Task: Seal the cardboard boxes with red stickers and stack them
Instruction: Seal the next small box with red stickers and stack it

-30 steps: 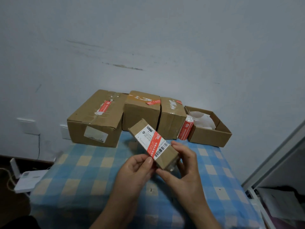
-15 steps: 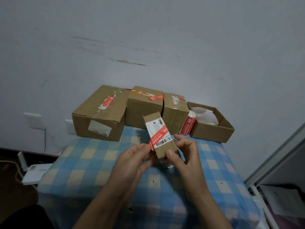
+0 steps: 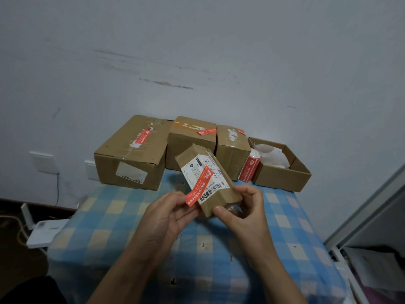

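Note:
I hold a small long cardboard box (image 3: 217,195) tilted above the checked table. It carries a white shipping label, and a red sticker (image 3: 200,186) runs across that label. My right hand (image 3: 245,207) grips the box's near end, thumb on its lower front edge. My left hand (image 3: 166,213) is at the box's left side, fingertips at the loose lower end of the sticker. Three larger boxes stand along the wall, each with a red sticker on top: a big one (image 3: 131,154), a middle one (image 3: 190,139), a narrow one (image 3: 232,150). A roll of red stickers (image 3: 248,168) leans beside them.
An open low cardboard tray (image 3: 282,176) with white paper stands at the back right. The table has a blue and cream checked cloth (image 3: 131,227). A white device (image 3: 43,232) lies on the floor at the left. A grey cabinet edge (image 3: 368,207) rises on the right.
The small box has turned and tilted in my hands and moved slightly up. The sticker's lower end now hangs off the box's left edge at my left fingertips.

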